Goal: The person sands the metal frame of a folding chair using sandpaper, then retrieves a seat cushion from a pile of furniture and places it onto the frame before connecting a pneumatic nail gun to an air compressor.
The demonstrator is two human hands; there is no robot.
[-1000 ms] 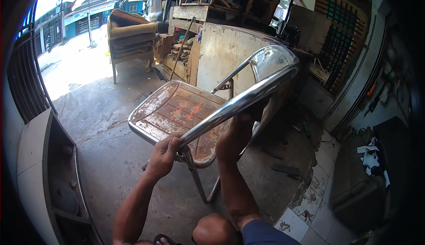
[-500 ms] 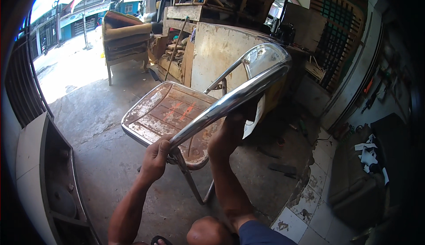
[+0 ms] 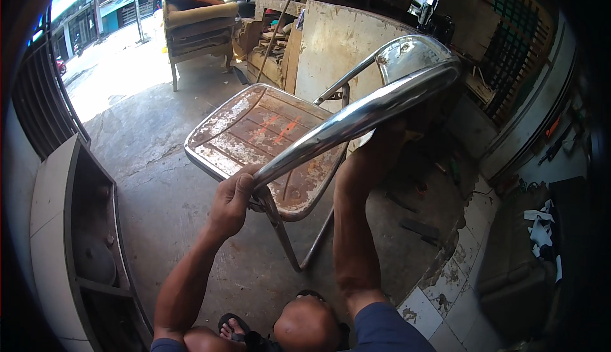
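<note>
Chair (image 3: 304, 147): on the concrete floor, with the shelf (image 3: 54, 186) to its left, the couch (image 3: 519, 288) to its right and the panel (image 3: 337, 49) behind it. From where I stand, it cannot be settled whether every foot bears on the floor.

Grip, left hand (image 3: 232, 202): closed round the low end of the chair's near tube (image 3: 363, 111), thumb uppermost. Right hand (image 3: 389, 142): beneath the chair's tube, toward the backrest (image 3: 414, 56); its fingers lie in shadow, so how far they are closed, and on what, cannot be told.

Hazards, in my judgement. First, pinching: the left hand sits just beside where the chair's leg (image 3: 283, 240) meets the frame, and a folding movement there could catch fingers. Second, slipping: the tube is polished, so a damp or loose hold could let the chair swing or tip. Third, dropping: a bare-toed foot (image 3: 232, 328) rests on the chair's near side. Fourth, scraping: the chair's seat (image 3: 261, 129) is rusted and flaking, liable to graze skin.
</note>
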